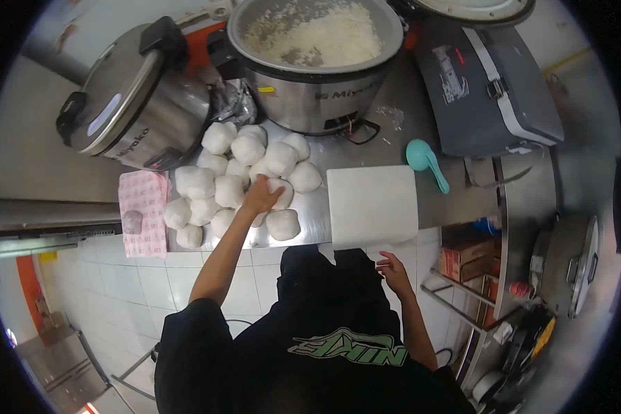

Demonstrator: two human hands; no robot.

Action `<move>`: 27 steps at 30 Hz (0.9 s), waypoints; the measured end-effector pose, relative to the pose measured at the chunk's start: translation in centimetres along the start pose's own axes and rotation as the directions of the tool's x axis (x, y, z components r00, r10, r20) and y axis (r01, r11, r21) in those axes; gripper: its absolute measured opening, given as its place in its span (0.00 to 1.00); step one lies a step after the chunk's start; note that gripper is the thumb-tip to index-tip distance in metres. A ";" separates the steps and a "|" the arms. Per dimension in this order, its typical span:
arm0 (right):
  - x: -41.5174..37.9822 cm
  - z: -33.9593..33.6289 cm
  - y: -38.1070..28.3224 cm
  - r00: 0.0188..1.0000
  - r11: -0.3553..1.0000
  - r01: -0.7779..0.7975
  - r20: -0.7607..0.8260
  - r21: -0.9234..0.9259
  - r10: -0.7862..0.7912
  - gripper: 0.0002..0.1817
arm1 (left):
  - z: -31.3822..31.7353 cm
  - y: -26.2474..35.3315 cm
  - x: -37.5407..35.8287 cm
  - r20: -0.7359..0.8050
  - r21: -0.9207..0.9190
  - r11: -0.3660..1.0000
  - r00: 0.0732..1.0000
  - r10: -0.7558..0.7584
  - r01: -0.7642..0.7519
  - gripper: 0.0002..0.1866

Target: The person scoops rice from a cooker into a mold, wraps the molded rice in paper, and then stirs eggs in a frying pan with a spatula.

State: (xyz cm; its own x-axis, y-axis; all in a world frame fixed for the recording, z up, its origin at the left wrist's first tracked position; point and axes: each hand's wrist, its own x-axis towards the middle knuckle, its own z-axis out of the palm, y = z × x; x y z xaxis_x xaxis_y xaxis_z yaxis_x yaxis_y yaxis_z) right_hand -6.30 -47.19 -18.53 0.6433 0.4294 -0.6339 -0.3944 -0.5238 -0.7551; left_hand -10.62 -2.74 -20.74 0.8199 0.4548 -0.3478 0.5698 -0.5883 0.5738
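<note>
My left hand (261,197) is on a rounded white wrapped packet (281,185), its thumb and fingers spread around the top. That packet sits at the right side of a pile of similar white packets (230,191), stacked on the steel counter. What is inside the wrapping is hidden. My right hand (393,273) hangs just below the counter's front edge, fingers apart and holding nothing. Nearest to it lies a stack of white paper sheets (372,205), partly overhanging the edge. Beyond the stack rests a turquoise scoop (426,164).
An open rice cooker (317,96) with white rice stands at the back. A lidded cooker (145,103) stands left, above a pink patterned cloth (143,215) bearing a small rounded object (132,221). A grey strapped bag (486,90) is at right, and a cardboard box (466,259) sits below.
</note>
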 end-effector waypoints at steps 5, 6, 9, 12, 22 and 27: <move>-6.2 -1.2 5.7 0.974 0.996 -0.088 -0.212 -0.018 0.082 0.23 | 1.6 3.7 -3.6 -0.263 0.204 0.978 0.960 0.097 -0.043 0.37; -7.1 -1.3 7.9 0.968 0.996 -0.091 -0.234 -0.006 0.087 0.22 | 2.4 3.9 -4.0 -0.271 0.206 0.978 0.960 0.068 -0.011 0.36; -9.5 -1.2 13.5 0.952 0.993 -0.121 -0.283 0.011 0.119 0.22 | 4.4 4.6 -4.2 -0.300 0.206 0.976 0.954 -0.004 0.069 0.38; -12.5 -0.9 22.7 0.910 0.986 -0.154 -0.380 0.057 0.164 0.21 | 8.1 -5.0 -0.8 -0.187 0.692 0.703 0.900 0.394 -0.164 0.41; -24.9 -4.1 48.2 0.571 0.621 -0.418 -0.339 0.663 0.747 0.17 | 23.3 24.1 -10.8 -0.385 0.381 0.727 0.617 0.686 -0.571 0.28; -28.5 -8.8 54.7 0.416 0.841 -0.340 -0.735 0.421 0.536 0.21 | 38.4 32.1 -18.0 -0.028 0.005 0.569 0.569 0.822 -0.822 0.23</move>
State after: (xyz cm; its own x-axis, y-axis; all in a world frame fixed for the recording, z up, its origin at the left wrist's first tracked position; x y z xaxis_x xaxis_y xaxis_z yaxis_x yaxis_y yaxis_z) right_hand -40.44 -94.55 -40.24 0.5386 -0.6424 -0.5451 -0.8265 -0.2771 -0.4901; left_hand -4.94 -55.54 -24.55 0.9331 -0.2062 0.2948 -0.3497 -0.7123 0.6086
